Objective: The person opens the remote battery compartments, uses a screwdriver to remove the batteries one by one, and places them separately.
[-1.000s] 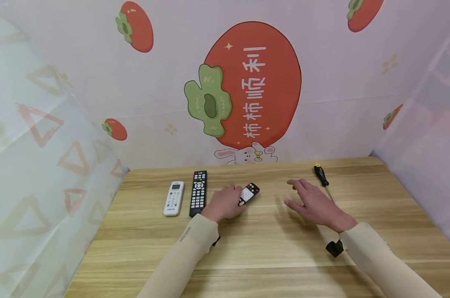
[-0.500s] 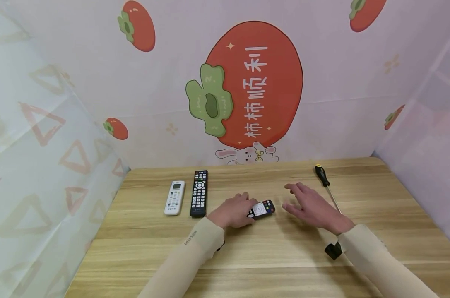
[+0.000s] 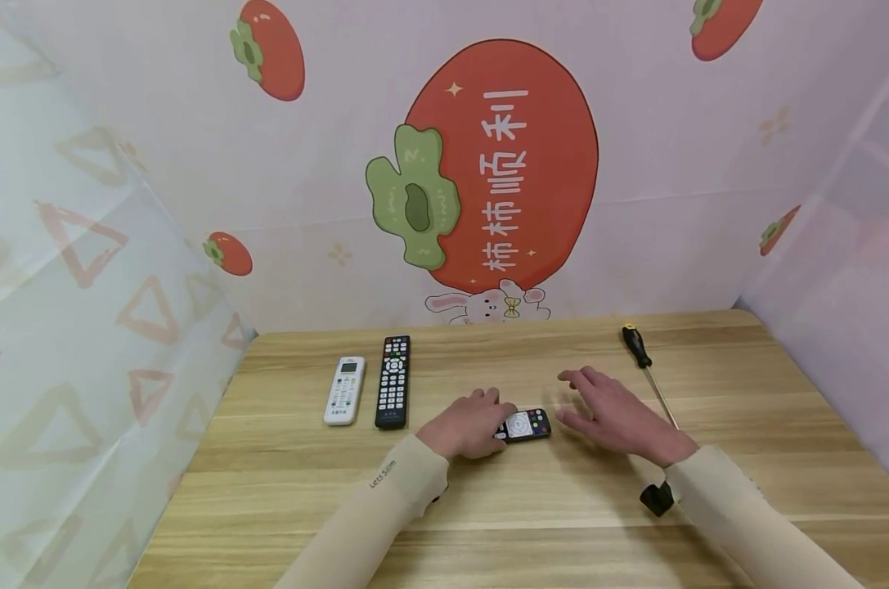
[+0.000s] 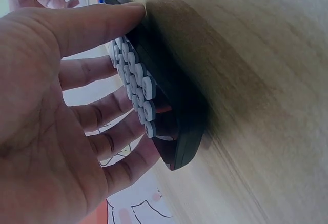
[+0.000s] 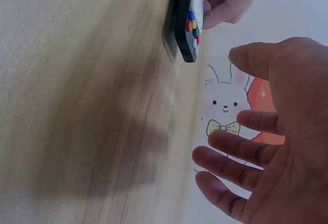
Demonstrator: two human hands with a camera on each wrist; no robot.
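Observation:
A small black remote control (image 3: pixel 521 425) lies under my left hand (image 3: pixel 470 425) near the middle of the table, its coloured buttons pointing right. In the left wrist view the thumb (image 4: pixel 102 24) is on one long edge of the remote (image 4: pixel 179 101) and the fingertips are along the other, so the hand grips it across its width. My right hand (image 3: pixel 617 413) hovers to the right of the remote, apart from it. The right wrist view shows this hand (image 5: pixel 287 131) with fingers spread and nothing in it, the remote's far end (image 5: pixel 187 39) ahead of the thumb.
On the left lie a white remote (image 3: pixel 344 391) and a long black remote (image 3: pixel 392 383), side by side. A screwdriver (image 3: pixel 638 347) with a black handle lies beyond the right hand. Printed cloth walls (image 3: pixel 304 245) stand at the back and sides of the wooden table (image 3: pixel 267 491).
My left hand has brought the small remote right and nearer, turning it from slanted to almost crosswise. The right hand has shifted slightly, still holding nothing.

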